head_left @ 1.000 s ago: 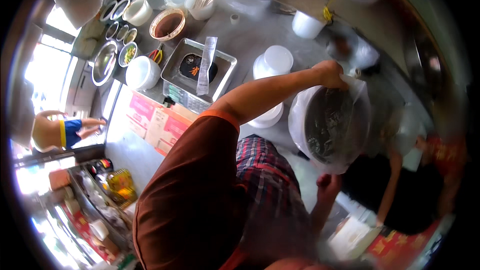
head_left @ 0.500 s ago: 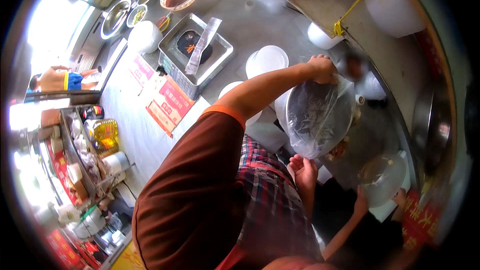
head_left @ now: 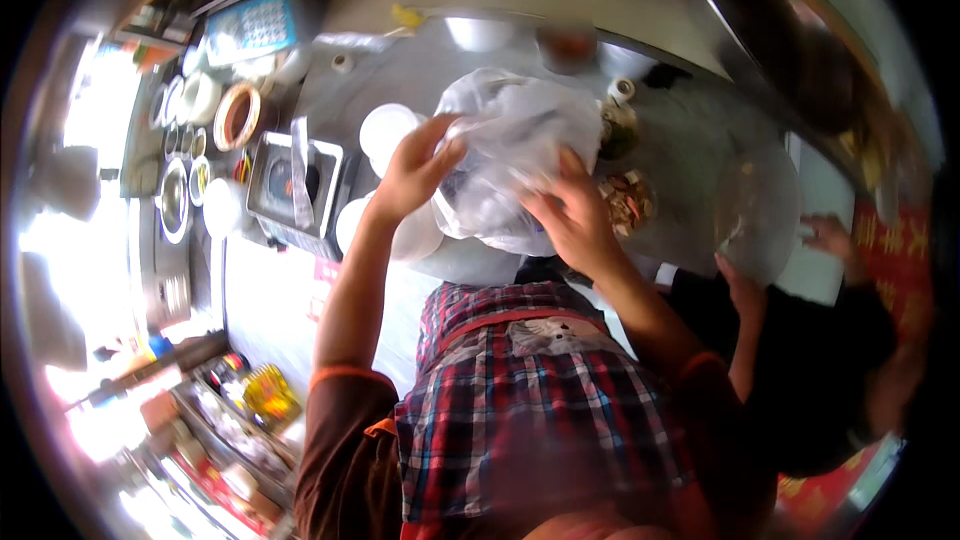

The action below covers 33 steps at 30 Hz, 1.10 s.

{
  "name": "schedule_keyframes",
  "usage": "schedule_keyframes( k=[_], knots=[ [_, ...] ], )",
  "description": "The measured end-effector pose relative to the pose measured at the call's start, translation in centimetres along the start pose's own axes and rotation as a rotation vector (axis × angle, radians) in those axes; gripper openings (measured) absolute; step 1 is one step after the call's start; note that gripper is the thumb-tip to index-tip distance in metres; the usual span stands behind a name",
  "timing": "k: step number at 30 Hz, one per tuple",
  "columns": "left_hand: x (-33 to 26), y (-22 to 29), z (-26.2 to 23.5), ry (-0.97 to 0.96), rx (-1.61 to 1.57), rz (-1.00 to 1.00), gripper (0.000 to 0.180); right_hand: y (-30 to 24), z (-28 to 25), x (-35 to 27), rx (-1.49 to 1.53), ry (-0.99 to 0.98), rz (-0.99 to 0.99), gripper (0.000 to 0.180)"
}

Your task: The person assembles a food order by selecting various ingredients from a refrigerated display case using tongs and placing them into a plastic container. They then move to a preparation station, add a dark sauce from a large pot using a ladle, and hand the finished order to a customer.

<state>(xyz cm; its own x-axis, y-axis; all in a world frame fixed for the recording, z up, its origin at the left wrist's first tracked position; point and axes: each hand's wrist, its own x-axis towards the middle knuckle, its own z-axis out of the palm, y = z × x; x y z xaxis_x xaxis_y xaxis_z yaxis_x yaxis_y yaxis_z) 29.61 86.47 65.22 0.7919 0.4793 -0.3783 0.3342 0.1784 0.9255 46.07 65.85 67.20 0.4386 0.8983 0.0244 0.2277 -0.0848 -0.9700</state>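
We hold a clear plastic bag (head_left: pixel 515 155) with both hands above the grey worktop (head_left: pixel 680 140). The left hand (head_left: pixel 415 172) grips the bag's left edge, its fingers curled shut on the film. The right hand (head_left: pixel 568 210) clasps the bag's near right side, fingers closed on the plastic with the thumb pointing left. The bag is bunched and puffed, and its contents cannot be made out through the film.

Position of the bag: in the middle of the scene, between the two hands and over a large white tub (head_left: pixel 470 258) that stands at the near edge of the worktop.

Adjacent items:
- Two white round lids (head_left: pixel 385 128) lie just left of the bag, partly behind the left hand.
- A metal tray (head_left: pixel 330 202) sits further left and carries a dark dish (head_left: pixel 285 180) with a flat strip laid across it.
- A row of small metal bowls (head_left: pixel 175 200) runs along the far left.
- A blue calculator (head_left: pixel 252 25) stands at the far left of the worktop.
- A shallow dish of chopped food (head_left: pixel 625 202) lies just right of the right hand.
- A clear round lid (head_left: pixel 755 205) is at the right, where another person's hand (head_left: pixel 830 235) touches its right edge.

We wear a plaid apron (head_left: pixel 530 400) over a brown shirt.
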Motion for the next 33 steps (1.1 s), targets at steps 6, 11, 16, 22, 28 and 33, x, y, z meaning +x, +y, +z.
schedule_keyframes(
  k=[6, 11, 16, 22, 28, 33],
  knots=[
    [1.7, 1.1, -0.3, -0.135, 0.588, -0.052, 0.037, -0.8, 4.9, 9.2, 0.123, -0.068, -0.122, 0.016],
    [-0.3, 4.3, -0.7, -0.2, 0.325, 0.042, 0.041, -2.1, 0.2, 3.5, -0.037, 0.156, -0.127, 0.049],
    [0.9, 1.8, -6.4, 0.305, -0.11, -0.012, 0.043, 0.9, -4.9, -6.6, -0.332, 0.241, 0.285, 0.051],
    [10.1, -14.4, -20.6, 0.41, 0.352, -0.136, 0.028, 3.0, -1.5, -13.7, 0.005, 0.345, 0.617, 0.035],
    [22.7, -27.6, -19.2, 0.637, 1.08, -0.343, 0.052, 3.4, -2.7, -13.3, -0.206, 0.348, 0.653, 0.027],
    [26.7, -27.4, -21.9, 0.317, 0.804, -0.595, 0.076, 11.9, -5.2, -19.9, -0.139, 0.507, 0.764, 0.024]
  ],
)
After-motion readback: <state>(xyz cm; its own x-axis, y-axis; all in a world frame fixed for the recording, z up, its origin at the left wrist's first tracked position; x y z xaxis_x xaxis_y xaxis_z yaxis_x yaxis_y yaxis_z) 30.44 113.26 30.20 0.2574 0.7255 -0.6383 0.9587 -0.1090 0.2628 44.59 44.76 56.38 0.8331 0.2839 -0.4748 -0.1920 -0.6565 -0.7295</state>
